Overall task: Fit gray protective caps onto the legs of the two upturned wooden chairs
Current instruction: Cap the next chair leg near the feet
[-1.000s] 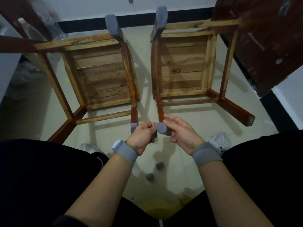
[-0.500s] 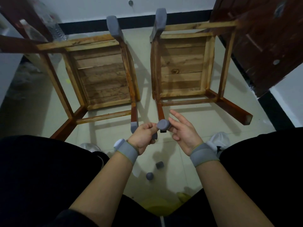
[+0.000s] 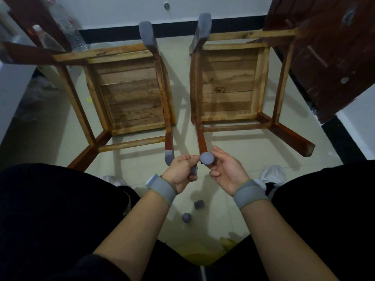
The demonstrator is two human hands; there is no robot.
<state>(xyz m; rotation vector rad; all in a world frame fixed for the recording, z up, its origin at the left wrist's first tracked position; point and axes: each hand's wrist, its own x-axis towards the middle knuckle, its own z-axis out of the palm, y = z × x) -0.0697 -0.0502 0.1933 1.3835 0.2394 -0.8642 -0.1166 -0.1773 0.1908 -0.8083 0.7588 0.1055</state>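
Both hands meet at the near leg of the right chair: the right hand pinches a gray cap onto its tip, while the left hand is curled round another cap.

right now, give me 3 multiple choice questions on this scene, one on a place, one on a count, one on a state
1. Where do the loose caps lie?
A. on the floor between the person's legs
B. on a chair seat
C. on a shelf

2. How many loose caps lie there?
A. four
B. two
C. none

3. The far right leg of the right chair is:
A. capped
B. broken off
C. bare

Answers:
1 A: the square cap and round cap rest on the floor.
2 B: only those two show.
3 C: the leg end shows bare wood.
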